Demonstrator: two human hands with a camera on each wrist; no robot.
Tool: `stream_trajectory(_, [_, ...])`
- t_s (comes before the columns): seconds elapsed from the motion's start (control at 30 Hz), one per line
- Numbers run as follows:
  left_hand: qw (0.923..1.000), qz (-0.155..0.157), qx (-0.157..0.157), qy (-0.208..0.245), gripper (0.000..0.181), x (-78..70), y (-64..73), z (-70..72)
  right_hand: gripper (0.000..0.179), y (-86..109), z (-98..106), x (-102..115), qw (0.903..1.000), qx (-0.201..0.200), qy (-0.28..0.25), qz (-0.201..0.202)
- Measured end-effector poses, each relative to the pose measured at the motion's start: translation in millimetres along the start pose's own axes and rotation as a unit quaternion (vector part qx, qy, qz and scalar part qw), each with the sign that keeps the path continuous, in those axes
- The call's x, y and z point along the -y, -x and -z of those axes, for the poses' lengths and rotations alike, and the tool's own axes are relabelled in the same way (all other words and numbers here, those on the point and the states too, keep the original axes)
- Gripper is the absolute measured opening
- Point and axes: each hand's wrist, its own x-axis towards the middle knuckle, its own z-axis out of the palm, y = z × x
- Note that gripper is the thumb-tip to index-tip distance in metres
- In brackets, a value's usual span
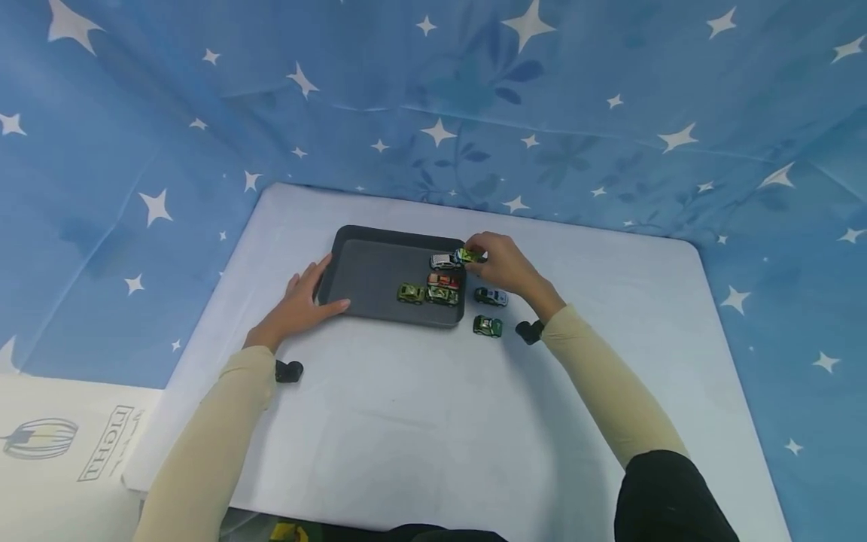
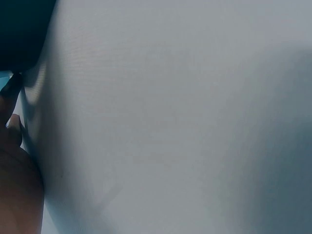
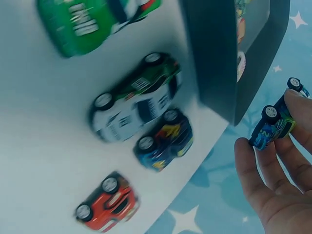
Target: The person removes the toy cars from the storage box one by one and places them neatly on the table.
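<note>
In the head view my right hand (image 1: 504, 263) pinches a small green and blue toy car (image 1: 467, 256) over the right end of a dark grey tray (image 1: 369, 275). The right wrist view shows this car's wheels between thumb and fingers. Inside the tray, a white toy car (image 1: 443, 262) sits beside the held one, with an orange-red car (image 1: 443, 281) and green cars (image 1: 410, 293) nearer the front. My left hand (image 1: 298, 301) rests against the tray's left end, fingers spread along the side and thumb at the front edge.
Right of the tray lie a green car (image 1: 488, 326) and a white and green car (image 3: 139, 105). The right wrist view adds a blue car (image 3: 165, 141) and a red car (image 3: 108, 202) on the white table (image 1: 406, 421). Blue star-patterned cloth (image 1: 379, 90) hangs behind.
</note>
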Motion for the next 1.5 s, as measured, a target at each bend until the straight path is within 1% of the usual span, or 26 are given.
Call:
stream_trajectory(0.17, [1.0000, 0.002, 0.001, 0.004, 0.110, 0.7, -1.1, -0.8, 0.032, 7.4, 2.7, -11.2, 0.9999, -0.002, 0.000, -0.012])
stream_trajectory(0.43, [1.0000, 0.000, 0.003, 0.005, 0.110, -1.1, 0.3, -0.5, 0.031, 19.1, 8.1, -25.4, 0.9999, -0.001, -0.006, -0.013])
stream_trajectory(0.6, [0.9999, -0.010, 0.000, 0.001, 0.111, -2.8, -1.4, -0.6, 0.031, 30.7, 12.4, -35.0, 0.9995, -0.001, -0.002, -0.031])
stream_trajectory(0.73, [0.9998, -0.016, 0.001, 0.007, 0.112, -1.9, -1.4, -1.5, 0.032, 40.1, 15.0, -43.0, 0.9993, -0.004, -0.003, -0.038])
stream_trajectory(0.87, [0.9998, -0.020, -0.003, 0.006, 0.111, 0.0, 0.6, -3.9, 0.031, 49.7, 16.3, -50.6, 0.9991, -0.008, -0.009, -0.040])
stream_trajectory(1.03, [0.9996, -0.026, -0.009, -0.001, 0.111, -1.0, 2.2, -4.1, 0.030, 59.9, 20.4, -58.7, 0.9988, -0.011, -0.011, -0.047])
stream_trajectory(1.3, [0.9990, -0.042, -0.017, -0.005, 0.110, -2.2, 1.4, -4.9, 0.031, 75.3, 25.6, -74.4, 0.9982, -0.027, -0.019, -0.049])
stream_trajectory(1.5, [0.9988, -0.044, -0.017, -0.015, 0.110, -4.7, 2.8, -5.5, 0.034, 84.3, 25.4, -84.2, 0.9976, -0.019, -0.020, -0.063])
